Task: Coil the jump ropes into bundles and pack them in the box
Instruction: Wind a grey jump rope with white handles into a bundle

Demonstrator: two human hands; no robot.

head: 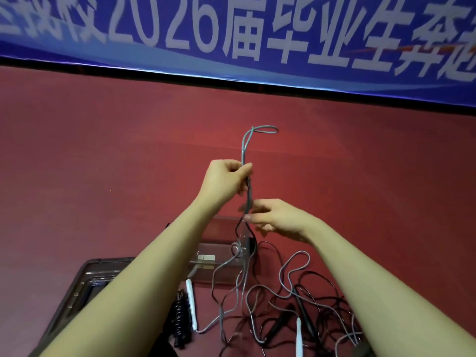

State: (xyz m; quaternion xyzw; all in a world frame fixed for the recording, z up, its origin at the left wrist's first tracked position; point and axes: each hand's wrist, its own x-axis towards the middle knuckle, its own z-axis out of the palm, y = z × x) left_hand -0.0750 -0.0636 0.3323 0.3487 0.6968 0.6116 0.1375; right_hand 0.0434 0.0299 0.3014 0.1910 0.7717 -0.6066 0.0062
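Note:
My left hand is raised and grips a doubled grey jump rope, whose folded loop sticks up above the fist. Just below, my right hand pinches the same rope strands with thumb and fingers. The rope hangs down from there to the red floor. Its white handles lie on the floor, one left of the strands and one lower right. A clear plastic box stands on the floor under my hands, partly hidden by my left forearm.
A tangle of black and grey ropes with black handles covers the floor at lower right. A coiled black bundle lies beside the white handle. A dark clear lid or tray lies at lower left. A blue banner hangs behind.

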